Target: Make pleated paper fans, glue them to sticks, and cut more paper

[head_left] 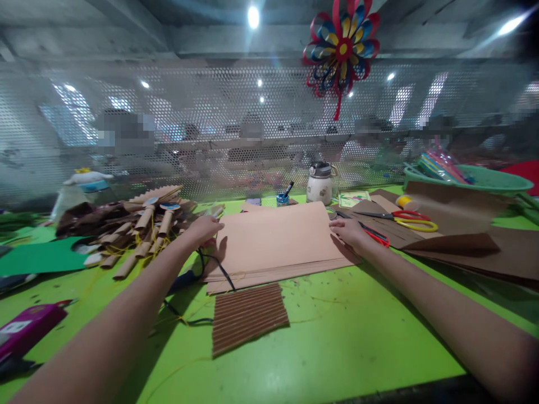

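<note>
A sheet of light brown kraft paper (269, 235) lies over several more sheets in front of me, its top edge slightly curled. My left hand (205, 231) grips the sheet's left edge, and my right hand (348, 233) has the right edge between its fingers. Close to me, a piece of brown corrugated cardboard (249, 320) rests on the green table (357, 336). Beside my left hand runs a black cord (221, 269). Scissors with red handles (376, 235) lie just past my right hand, partly hidden by it.
Rolled cardboard tubes (145, 224) with yellow string are heaped at left, near a magenta box-like object (31, 331). Behind the paper stand a white bottle (319, 185) and a small blue jar (282, 199). Red-and-yellow scissors (410, 220), brown paper (455, 244) and a green basket (492, 178) occupy the right.
</note>
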`<state>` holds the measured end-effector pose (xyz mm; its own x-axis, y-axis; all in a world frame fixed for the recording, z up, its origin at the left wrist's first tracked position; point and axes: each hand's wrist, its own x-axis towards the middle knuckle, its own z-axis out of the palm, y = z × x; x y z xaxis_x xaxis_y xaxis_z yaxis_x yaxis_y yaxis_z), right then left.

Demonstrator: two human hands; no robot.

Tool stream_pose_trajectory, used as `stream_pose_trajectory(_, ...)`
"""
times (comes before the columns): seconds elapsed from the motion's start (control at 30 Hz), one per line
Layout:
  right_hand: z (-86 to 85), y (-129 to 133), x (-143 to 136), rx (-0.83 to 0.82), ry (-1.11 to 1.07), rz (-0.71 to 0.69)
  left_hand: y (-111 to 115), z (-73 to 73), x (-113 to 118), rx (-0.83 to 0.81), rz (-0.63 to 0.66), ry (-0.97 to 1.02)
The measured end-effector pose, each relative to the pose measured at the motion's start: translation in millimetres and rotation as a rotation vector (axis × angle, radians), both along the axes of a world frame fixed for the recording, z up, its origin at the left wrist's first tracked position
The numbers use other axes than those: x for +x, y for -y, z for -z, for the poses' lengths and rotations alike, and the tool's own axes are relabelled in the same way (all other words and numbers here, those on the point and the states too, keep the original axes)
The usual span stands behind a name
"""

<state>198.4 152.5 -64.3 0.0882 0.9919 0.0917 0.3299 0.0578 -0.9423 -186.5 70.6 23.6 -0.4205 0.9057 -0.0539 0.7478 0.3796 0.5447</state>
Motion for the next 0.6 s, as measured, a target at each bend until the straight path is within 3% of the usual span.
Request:
stream_pose_trajectory(0.43,6.4,-8,5,0.014,0.091,-0.011,2,5.5,-6,0.034,-0.022,0.137)
stream_pose_trajectory(0.6,-4.6,-7,9,0.017,0.143,-0.016,7,8.4,-11,0.009,-0.016,0.184)
